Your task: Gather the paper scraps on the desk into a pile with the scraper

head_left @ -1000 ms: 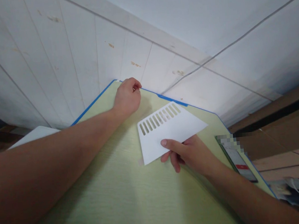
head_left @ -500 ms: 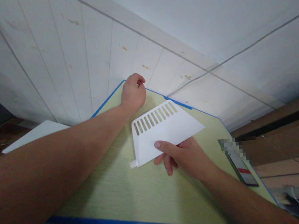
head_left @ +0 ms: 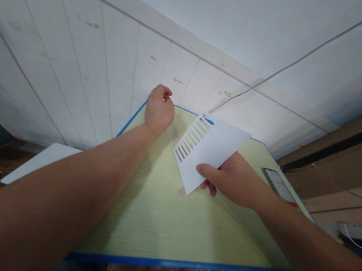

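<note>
A thin white panel [head_left: 214,147], with a row of long slots along its upper-left side, is gripped by my right hand [head_left: 227,176]. My thumb lies on the panel's top face and the fingers are curled underneath, partly hidden. The panel is tilted above the tabletop [head_left: 150,216]. My left hand [head_left: 160,107] is over the table's far corner, apart from the panel. Its fingers are curled inward; whether something small is inside them is hidden.
A phone [head_left: 280,185] lies at the table's right, partly behind my right forearm. Blue edging [head_left: 133,263] runs round the table. A white panelled wall [head_left: 122,72] with a grey cable [head_left: 305,55] stands behind. Another white flat object [head_left: 46,160] is at left; cardboard [head_left: 340,170] is at right.
My right hand has shifted slightly up and right, turning the white panel so its slotted side slants more steeply. My left hand has barely moved.
</note>
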The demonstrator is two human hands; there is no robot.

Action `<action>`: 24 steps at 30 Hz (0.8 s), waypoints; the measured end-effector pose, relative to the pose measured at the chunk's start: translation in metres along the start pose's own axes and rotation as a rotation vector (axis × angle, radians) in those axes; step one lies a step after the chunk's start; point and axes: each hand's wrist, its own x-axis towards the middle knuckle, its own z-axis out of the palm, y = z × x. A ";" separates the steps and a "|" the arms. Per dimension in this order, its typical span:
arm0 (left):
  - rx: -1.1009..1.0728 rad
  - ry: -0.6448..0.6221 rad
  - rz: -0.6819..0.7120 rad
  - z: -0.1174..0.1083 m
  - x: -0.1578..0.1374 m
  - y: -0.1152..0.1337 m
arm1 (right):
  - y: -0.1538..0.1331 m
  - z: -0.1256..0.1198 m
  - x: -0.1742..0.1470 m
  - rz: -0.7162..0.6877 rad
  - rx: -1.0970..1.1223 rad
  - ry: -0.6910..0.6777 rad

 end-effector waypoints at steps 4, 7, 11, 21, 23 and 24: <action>0.024 -0.017 0.025 -0.001 0.000 -0.004 | 0.017 -0.025 0.000 -0.119 -0.272 0.155; 0.035 -0.028 0.045 -0.001 0.000 -0.006 | 0.024 -0.030 -0.003 -0.177 -0.297 0.204; 0.051 -0.035 0.041 0.000 -0.001 -0.006 | 0.030 -0.032 -0.005 -0.145 -0.140 0.251; 0.102 -0.080 0.063 0.003 -0.002 -0.003 | 0.060 -0.034 0.004 -0.059 0.148 0.219; 0.109 -0.084 0.065 0.002 -0.002 -0.003 | 0.061 -0.032 0.005 -0.061 0.176 0.201; 0.112 -0.084 0.068 0.002 -0.002 -0.004 | 0.061 -0.031 0.006 -0.059 0.191 0.197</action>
